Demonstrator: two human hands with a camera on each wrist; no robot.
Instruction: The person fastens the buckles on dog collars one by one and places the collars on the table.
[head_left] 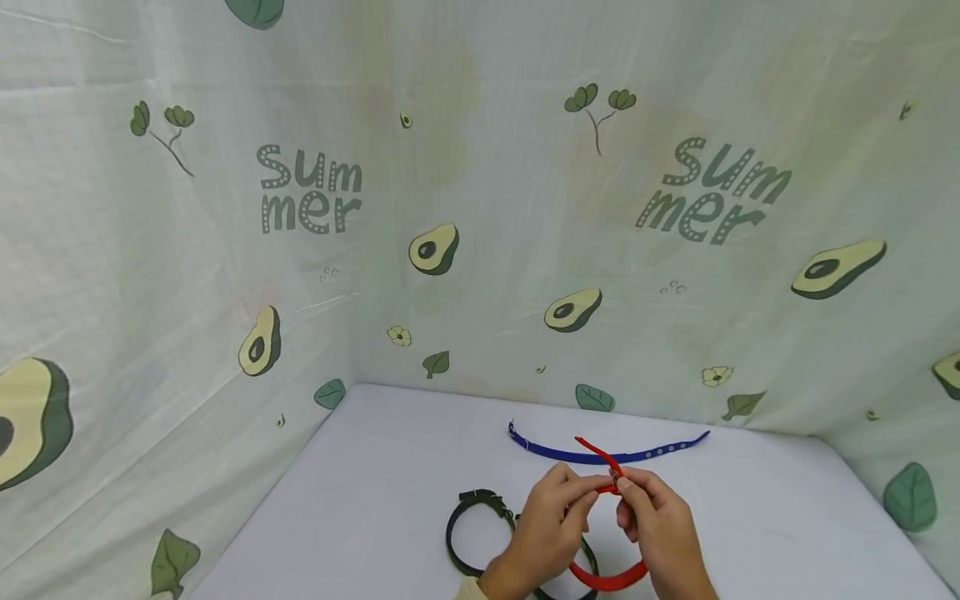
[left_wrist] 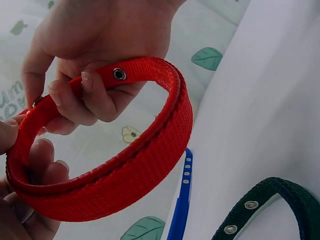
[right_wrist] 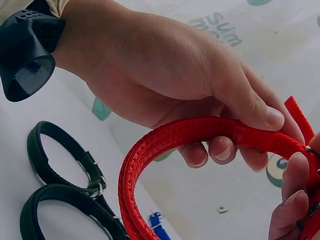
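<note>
A red dog collar (head_left: 611,579), bent into a loop, is held between both hands above the table. My left hand (head_left: 551,521) pinches its strap, the thumb on top in the right wrist view, where the left hand (right_wrist: 185,75) shows large. My right hand (head_left: 663,521) holds the collar by the small metal buckle (head_left: 616,478); the strap's free tip (head_left: 588,446) sticks up past it. In the left wrist view, the right hand's fingers (left_wrist: 95,97) curl round the strap beside a metal eyelet (left_wrist: 119,74). Fingers partly hide the buckle.
A blue collar (head_left: 577,457) lies stretched out behind the hands. Two dark green collars, buckled into loops (right_wrist: 37,150) (right_wrist: 30,215), rest on the white table (head_left: 360,500) by my left hand. Printed cloth (head_left: 487,167) hangs around the back and sides.
</note>
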